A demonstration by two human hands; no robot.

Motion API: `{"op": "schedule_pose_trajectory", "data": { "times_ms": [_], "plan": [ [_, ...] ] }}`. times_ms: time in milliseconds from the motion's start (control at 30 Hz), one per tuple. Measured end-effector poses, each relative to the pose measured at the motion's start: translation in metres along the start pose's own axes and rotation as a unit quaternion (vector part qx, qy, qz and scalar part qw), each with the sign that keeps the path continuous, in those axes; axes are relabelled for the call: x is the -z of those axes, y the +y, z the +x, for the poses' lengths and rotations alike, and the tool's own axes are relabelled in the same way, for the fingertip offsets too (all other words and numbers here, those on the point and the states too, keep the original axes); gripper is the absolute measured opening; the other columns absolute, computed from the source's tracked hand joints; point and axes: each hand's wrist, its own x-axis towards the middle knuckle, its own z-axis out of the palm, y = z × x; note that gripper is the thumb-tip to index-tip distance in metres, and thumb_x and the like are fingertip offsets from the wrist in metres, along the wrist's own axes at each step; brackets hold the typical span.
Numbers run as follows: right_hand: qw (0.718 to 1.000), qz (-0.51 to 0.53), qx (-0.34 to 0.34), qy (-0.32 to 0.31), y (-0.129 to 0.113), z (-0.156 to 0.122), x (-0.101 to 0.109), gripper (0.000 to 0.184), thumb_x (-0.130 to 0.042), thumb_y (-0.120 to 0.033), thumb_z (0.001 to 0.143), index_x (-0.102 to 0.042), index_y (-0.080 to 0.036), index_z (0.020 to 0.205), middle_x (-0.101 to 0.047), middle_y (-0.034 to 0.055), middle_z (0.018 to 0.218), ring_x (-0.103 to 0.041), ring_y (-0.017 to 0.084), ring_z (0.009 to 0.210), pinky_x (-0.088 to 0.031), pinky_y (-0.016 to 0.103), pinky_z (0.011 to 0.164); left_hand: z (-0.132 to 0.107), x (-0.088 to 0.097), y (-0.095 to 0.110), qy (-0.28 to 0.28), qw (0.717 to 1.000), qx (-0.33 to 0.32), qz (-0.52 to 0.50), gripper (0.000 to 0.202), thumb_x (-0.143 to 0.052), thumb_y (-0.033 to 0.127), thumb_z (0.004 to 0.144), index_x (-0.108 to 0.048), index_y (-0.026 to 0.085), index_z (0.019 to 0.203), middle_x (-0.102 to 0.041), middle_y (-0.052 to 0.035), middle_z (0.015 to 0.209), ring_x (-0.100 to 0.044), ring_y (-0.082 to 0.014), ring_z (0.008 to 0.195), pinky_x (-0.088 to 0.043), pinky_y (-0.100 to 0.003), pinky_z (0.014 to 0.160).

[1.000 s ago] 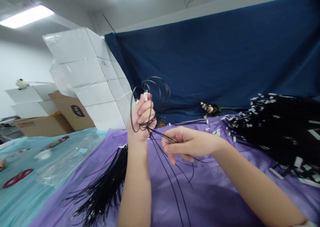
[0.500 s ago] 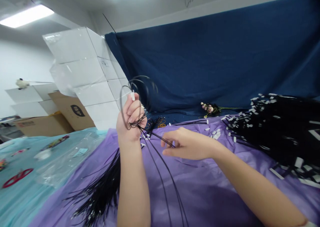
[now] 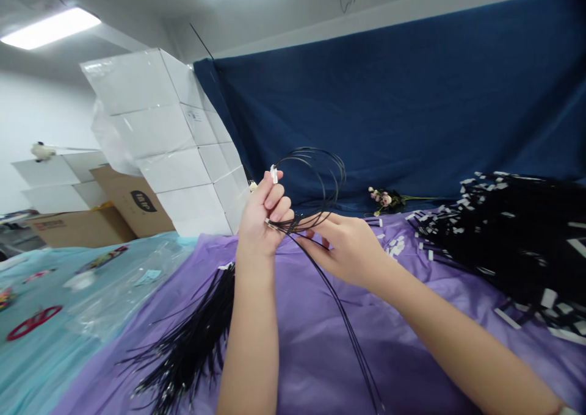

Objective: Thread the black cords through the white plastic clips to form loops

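Thin black cords [image 3: 341, 308] are gripped in my left hand [image 3: 265, 220], which is closed, raised above the purple cloth [image 3: 315, 354]. A small white tag [image 3: 274, 174] sticks up between its thumb and index finger. From that tag the cords arch rightward in wide loops, then come back down to the fist. My right hand [image 3: 348, 247] pinches the cords just right of the fist; its fingertips are partly hidden by the strands. Loose cord ends hang below both hands toward the front. A bundle of black cords [image 3: 192, 335] lies on the cloth left of my left forearm.
A large pile of black cords with white tags [image 3: 513, 238] lies at the right. Flowers [image 3: 387, 199] lie before a blue curtain [image 3: 412, 110]. White boxes [image 3: 183, 165] are stacked back left. Red-handled scissors [image 3: 34, 323] and a plastic bag [image 3: 123, 293] rest on turquoise cloth.
My left hand has moved right with the cords. My right hand has closed on them beside the fist, and the loops have swung over to the right.
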Motion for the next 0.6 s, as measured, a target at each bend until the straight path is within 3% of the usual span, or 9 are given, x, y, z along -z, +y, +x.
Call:
{"op": "schedule_pose_trajectory", "data": {
  "times_ms": [100, 200, 367, 433, 600],
  "plan": [
    [0.999, 0.05, -0.004, -0.001, 0.0013, 0.0009, -0.0005, 0.023, -0.053, -0.032, 0.094, -0.07, -0.02, 0.104, -0.071, 0.0027, 0.097, -0.055, 0.009, 0.063, -0.039, 0.025, 0.063, -0.0011, -0.0048, -0.0024, 0.016, 1.0, -0.004, 0.024, 0.023, -0.047, 0.028, 0.098, -0.057, 0.014, 0.083, -0.027, 0.0113, 0.043, -0.027, -0.0013, 0.028, -0.018, -0.014, 0.03],
    [0.985, 0.168, -0.04, -0.014, 0.0029, 0.0027, -0.001, 0.02, -0.058, -0.028, 0.091, -0.071, -0.02, 0.103, -0.07, 0.0017, 0.092, -0.052, 0.009, 0.061, -0.039, 0.023, 0.059, -0.0019, -0.0069, -0.003, 0.013, 1.0, -0.003, 0.028, 0.025, -0.043, 0.027, 0.099, -0.057, 0.014, 0.083, -0.028, 0.0109, 0.043, -0.028, -0.0014, 0.028, -0.018, -0.014, 0.03],
    [0.915, 0.39, -0.104, -0.025, 0.008, 0.0037, -0.0066, 0.021, -0.061, -0.03, 0.09, -0.069, -0.018, 0.104, -0.069, 0.004, 0.091, -0.059, 0.013, 0.076, -0.04, 0.022, 0.057, -0.0021, -0.0067, -0.0037, -0.003, 1.0, 0.013, 0.022, 0.023, -0.047, 0.027, 0.098, -0.059, 0.013, 0.084, -0.028, 0.0111, 0.043, -0.028, -0.0008, 0.027, -0.017, -0.014, 0.029],
    [0.897, 0.426, -0.117, -0.023, 0.0092, 0.0035, -0.0077, 0.018, -0.062, -0.029, 0.088, -0.068, -0.017, 0.1, -0.068, 0.0038, 0.091, -0.057, 0.012, 0.074, -0.039, 0.022, 0.055, -0.002, -0.0064, -0.004, -0.009, 1.0, 0.027, 0.013, 0.023, -0.046, 0.026, 0.098, -0.059, 0.013, 0.084, -0.028, 0.0111, 0.044, -0.028, -0.0007, 0.028, -0.017, -0.013, 0.029],
    [0.885, 0.434, -0.163, -0.041, 0.005, 0.0065, -0.0012, 0.022, -0.069, -0.034, 0.082, -0.067, -0.013, 0.087, -0.061, 0.0009, 0.076, -0.046, 0.006, 0.054, -0.037, 0.021, 0.047, -0.0013, -0.0042, -0.0041, -0.034, 0.997, 0.061, -0.016, 0.027, -0.04, 0.026, 0.1, -0.059, 0.012, 0.087, -0.028, 0.0106, 0.045, -0.029, -0.0009, 0.029, -0.019, -0.013, 0.03]
  ]
}}
